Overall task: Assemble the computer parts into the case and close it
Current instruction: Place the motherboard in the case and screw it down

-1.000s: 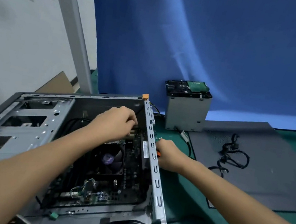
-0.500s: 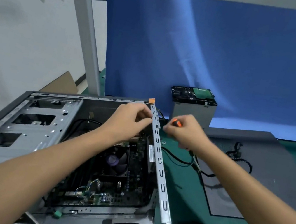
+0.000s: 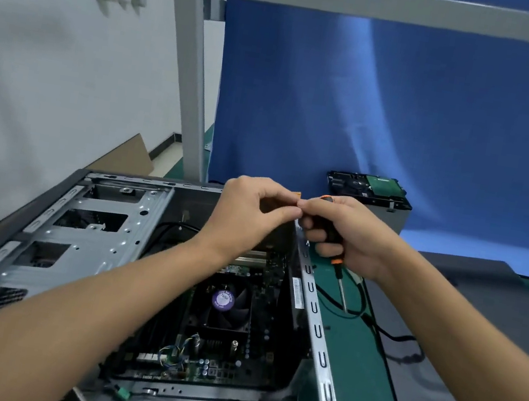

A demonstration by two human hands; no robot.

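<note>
Computer case (image 3: pixel 103 244) lies open on its side on the green worktop (image 3: pixel 364 372), with the motherboard (image 3: pixel 202 367) and its cooling fan (image 3: pixel 223 301) bare inside. Both hands meet above the far right corner of the case and hide it. The left hand (image 3: pixel 254 212) has thumb and forefinger pinched together; whether anything small sits between them I cannot tell. The right hand (image 3: pixel 347 237) is wrapped round the black handle of a screwdriver (image 3: pixel 324 224), shaft pointing down outside the case wall. Just beyond the hands stands a metal drive cage (image 3: pixel 392 217) with a hard drive (image 3: pixel 369 187) on top. To the right, a dark side panel (image 3: pixel 489 305) lies flat, and a black cable (image 3: pixel 403 343) trails over its near edge. A blue backdrop (image 3: pixel 410 102) hangs behind, a grey post (image 3: pixel 188 84) rises at the left, and cardboard (image 3: pixel 127 158) leans by the wall.
</note>
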